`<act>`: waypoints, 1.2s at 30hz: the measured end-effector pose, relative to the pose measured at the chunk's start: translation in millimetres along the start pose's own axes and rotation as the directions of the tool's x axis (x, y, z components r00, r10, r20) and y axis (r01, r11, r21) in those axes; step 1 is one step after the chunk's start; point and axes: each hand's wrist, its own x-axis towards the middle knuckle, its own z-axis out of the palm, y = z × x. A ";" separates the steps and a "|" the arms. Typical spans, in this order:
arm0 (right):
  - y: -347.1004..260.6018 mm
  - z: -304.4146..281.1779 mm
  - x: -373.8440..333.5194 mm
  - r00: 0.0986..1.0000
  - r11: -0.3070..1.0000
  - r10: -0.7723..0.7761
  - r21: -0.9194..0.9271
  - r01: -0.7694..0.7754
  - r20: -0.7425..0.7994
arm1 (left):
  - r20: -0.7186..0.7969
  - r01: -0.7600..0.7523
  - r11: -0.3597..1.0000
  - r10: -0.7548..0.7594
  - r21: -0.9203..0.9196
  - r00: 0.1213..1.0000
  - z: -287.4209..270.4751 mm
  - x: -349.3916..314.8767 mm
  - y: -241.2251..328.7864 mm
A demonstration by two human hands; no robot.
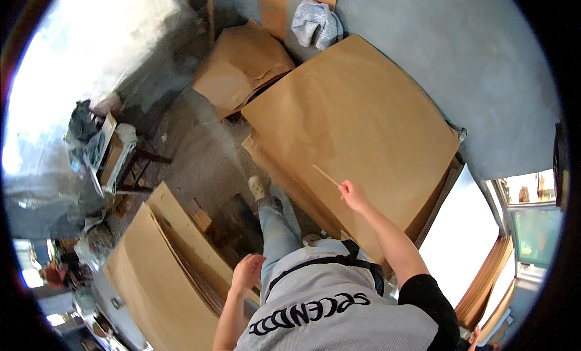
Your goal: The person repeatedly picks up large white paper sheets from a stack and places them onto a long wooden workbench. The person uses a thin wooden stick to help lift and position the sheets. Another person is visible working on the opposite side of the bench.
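Observation:
My right hand (353, 195) is closed on one end of a thin light-coloured stick (325, 175). The stick points up and to the left, over a large stack of brown sheets (357, 121); whether it touches the top sheet I cannot tell. My left hand (248, 271) hangs beside my left thigh with its fingers curled, nearest to a pile of pale brown boards (157, 278) on the left. What those fingers hold, if anything, is hidden.
Behind the stack lies another brown sheet pile (242, 66). A cluttered stool (130, 163) stands at the left. Crumpled silvery wrap (316, 23) rests by the back wall. White panels (463, 242) are at the right. Floor (206, 145) runs between the piles.

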 end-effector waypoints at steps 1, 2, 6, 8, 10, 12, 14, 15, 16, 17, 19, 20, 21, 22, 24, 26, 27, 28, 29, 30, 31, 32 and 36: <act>-1.3 -5.3 10.0 0.997 0.999 0.050 0.008 -0.050 -0.052 | 0.075 -0.032 0.999 0.030 0.027 0.997 -18.9 32.6 7.0; -5.4 -10.1 22.5 0.994 0.999 0.048 -0.017 -0.050 -0.096 | 0.120 -0.057 0.997 0.049 0.061 0.992 -35.4 66.7 9.9; -37.2 -18.6 93.0 0.962 0.998 0.003 -0.056 -0.019 -0.275 | 0.249 -0.188 0.973 0.150 0.134 0.957 -90.6 199.7 11.9; -82.5 -26.7 139.1 0.957 0.994 0.014 -0.101 -0.045 -0.290 | 0.259 -0.231 0.959 0.184 0.166 0.948 -122.6 253.4 16.4; -126.9 -36.4 196.1 0.946 0.971 -0.010 -0.228 -0.067 -0.323 | 0.217 -0.165 0.985 0.149 0.056 0.965 -149.0 296.6 22.5; -157.2 -40.7 257.3 0.939 0.931 -0.010 -0.345 -0.117 -0.344 | 0.184 -0.055 0.998 0.061 -0.036 0.981 -174.0 338.5 32.0; -206.8 -50.8 299.7 0.943 0.887 0.089 -0.406 -0.222 -0.320 | 0.201 -0.040 0.998 0.048 -0.046 0.978 -197.8 373.6 15.3; -226.2 -56.0 313.2 0.943 0.866 0.131 -0.428 -0.259 -0.305 | 0.226 -0.005 0.997 0.022 -0.077 0.974 -204.1 389.6 0.6; -233.3 -54.5 319.5 0.941 0.843 0.178 -0.449 -0.296 -0.287 | 0.246 0.044 0.992 -0.013 -0.122 0.969 -209.8 403.4 -12.2; -216.6 -50.3 320.6 0.936 0.870 0.143 -0.410 -0.275 -0.323 | 0.268 0.094 0.982 -0.048 -0.163 0.962 -212.9 416.4 -24.4; -159.6 -48.3 308.0 0.909 0.916 0.073 -0.333 -0.224 -0.410 | 0.323 0.227 0.944 -0.143 -0.240 0.935 -221.2 432.6 -39.4; -136.5 -52.6 289.5 0.904 0.929 0.052 -0.312 -0.200 -0.424 | 0.345 0.301 0.910 -0.195 -0.286 0.918 -225.3 439.4 -46.2; -119.3 -57.8 270.3 0.899 0.941 0.028 -0.292 -0.172 -0.437 | 0.367 0.374 0.867 -0.247 -0.329 0.897 -227.1 443.9 -52.6; -127.3 -73.7 259.2 0.908 0.892 0.208 -0.311 -0.328 -0.364 | 0.367 0.399 0.861 -0.277 -0.315 0.888 -228.2 447.3 -62.4; -142.1 -96.7 255.3 0.881 0.796 0.374 -0.386 -0.466 -0.291 | 0.381 0.440 0.853 -0.322 -0.282 0.867 -222.3 463.7 -75.5; -154.1 -102.5 284.0 0.895 0.763 0.350 -0.470 -0.444 -0.277 | 0.469 0.395 0.881 -0.242 -0.261 0.849 -209.7 487.6 -75.2; -174.0 -101.1 302.9 0.895 0.774 0.324 -0.458 -0.437 -0.307 | 0.505 0.375 0.891 -0.209 -0.254 0.838 -206.0 495.1 -74.3; -194.2 -98.6 322.0 0.894 0.787 0.295 -0.445 -0.427 -0.336 | 0.504 0.394 0.883 -0.227 -0.255 0.833 -201.7 501.9 -62.7; -205.2 -92.0 338.4 0.898 0.794 0.283 -0.442 -0.417 -0.338 | 0.503 0.406 0.876 -0.237 -0.260 0.831 -194.4 511.5 -43.4; -212.7 -89.3 351.2 0.904 0.803 0.260 -0.444 -0.399 -0.340 | 0.496 0.415 0.868 -0.243 -0.273 0.834 -189.9 522.7 -27.8; -211.1 -93.4 351.6 0.897 0.810 0.292 -0.412 -0.416 -0.331 | 0.503 0.447 0.840 -0.254 -0.309 0.826 -189.2 527.3 -22.3; -206.9 -98.2 347.7 0.890 0.817 0.324 -0.380 -0.434 -0.321 | 0.511 0.477 0.809 -0.266 -0.343 0.818 -191.0 526.4 -22.9; -94.1 -85.9 295.8 0.854 0.886 0.290 -0.217 -0.411 -0.432 | 0.439 0.541 0.818 -0.420 -0.195 0.794 -222.3 513.7 -30.0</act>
